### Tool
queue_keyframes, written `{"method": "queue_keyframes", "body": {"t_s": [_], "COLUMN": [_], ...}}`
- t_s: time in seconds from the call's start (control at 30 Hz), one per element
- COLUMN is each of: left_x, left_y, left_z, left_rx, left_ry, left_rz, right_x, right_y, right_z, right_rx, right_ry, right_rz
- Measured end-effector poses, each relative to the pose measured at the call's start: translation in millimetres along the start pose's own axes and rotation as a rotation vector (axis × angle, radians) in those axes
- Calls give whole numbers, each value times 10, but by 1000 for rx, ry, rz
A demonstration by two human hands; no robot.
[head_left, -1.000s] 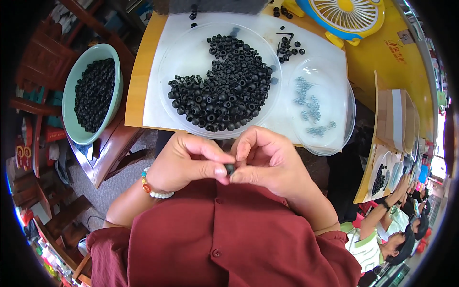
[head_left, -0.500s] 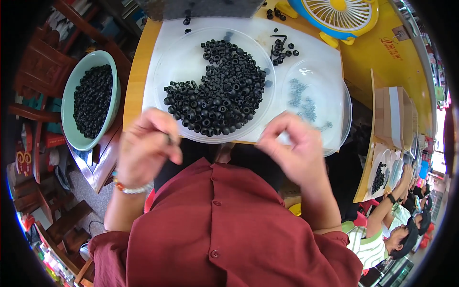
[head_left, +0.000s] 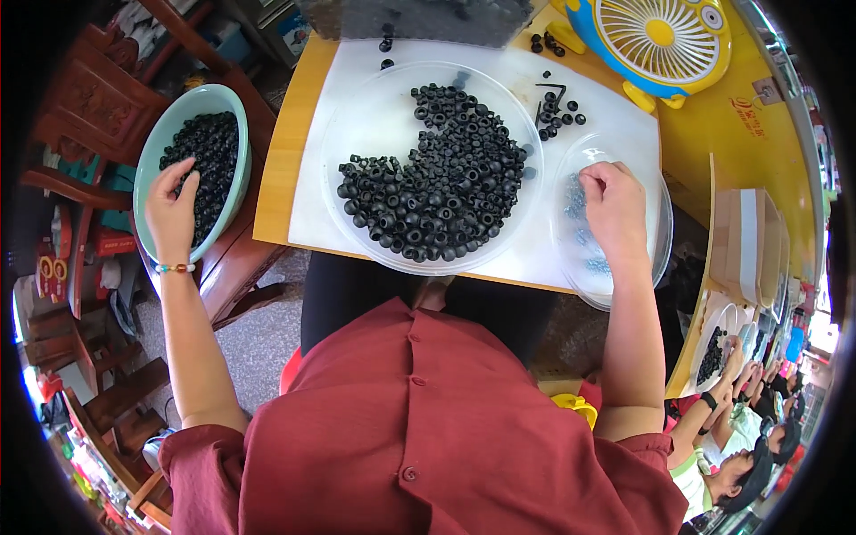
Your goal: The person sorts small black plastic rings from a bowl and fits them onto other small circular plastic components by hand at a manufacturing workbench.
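My left hand (head_left: 174, 209) reaches out to the left over a green bowl (head_left: 141, 169) of small black parts (head_left: 209, 143), fingers spread above them. My right hand (head_left: 611, 209) has its fingertips curled down into a small clear dish (head_left: 664, 234) holding little grey pieces (head_left: 590, 264); whether it grips one is hidden. Between my hands, a large clear dish (head_left: 374, 116) carries a heap of black ring-shaped parts (head_left: 437, 183). Both dishes rest on a white sheet (head_left: 615, 125) on the yellow table (head_left: 283, 143).
A yellow and blue desk fan (head_left: 664, 36) stands at the back right. A few loose black parts and a hex key (head_left: 557, 107) lie near it. Dark wooden chairs (head_left: 80, 98) crowd the left. Other people's hands (head_left: 727, 357) work at the lower right.
My hands were together at my chest on one small part. They have since parted: the left swung out to the green bowl, and the right went forward into the small clear dish.
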State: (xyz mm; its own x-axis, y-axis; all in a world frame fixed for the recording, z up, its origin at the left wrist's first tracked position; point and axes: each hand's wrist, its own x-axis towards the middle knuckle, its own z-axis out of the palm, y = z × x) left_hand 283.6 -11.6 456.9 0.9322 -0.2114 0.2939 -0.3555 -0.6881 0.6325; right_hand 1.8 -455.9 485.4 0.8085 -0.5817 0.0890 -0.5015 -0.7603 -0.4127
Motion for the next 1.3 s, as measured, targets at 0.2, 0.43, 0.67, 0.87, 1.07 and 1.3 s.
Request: {"method": "queue_keyframes", "body": {"t_s": [0.2,0.43,0.67,0.87,1.07,1.3], "left_x": [-12,9,-29,-197,-497,-799], "left_y": [1440,1894,1962,2015,1997,1908], "left_z": [494,1428,1437,1042,783,687], "left_rx": [-192,-70,100,-665,-1133,-1369], "left_ry": [-117,-408,-512,-674,-778,-859], "left_rz": [411,666,602,23,-335,-527], "right_x": [-139,-166,-183,-163,-3,-3], "right_y": [-19,53,41,24,-20,-37], "right_z": [-92,-62,-116,-193,-55,-72], "right_rx": [103,30,31,242,35,69], "right_ry": [20,9,-9,16,11,-46], "right_rz": [46,22,27,122,-36,77]}}
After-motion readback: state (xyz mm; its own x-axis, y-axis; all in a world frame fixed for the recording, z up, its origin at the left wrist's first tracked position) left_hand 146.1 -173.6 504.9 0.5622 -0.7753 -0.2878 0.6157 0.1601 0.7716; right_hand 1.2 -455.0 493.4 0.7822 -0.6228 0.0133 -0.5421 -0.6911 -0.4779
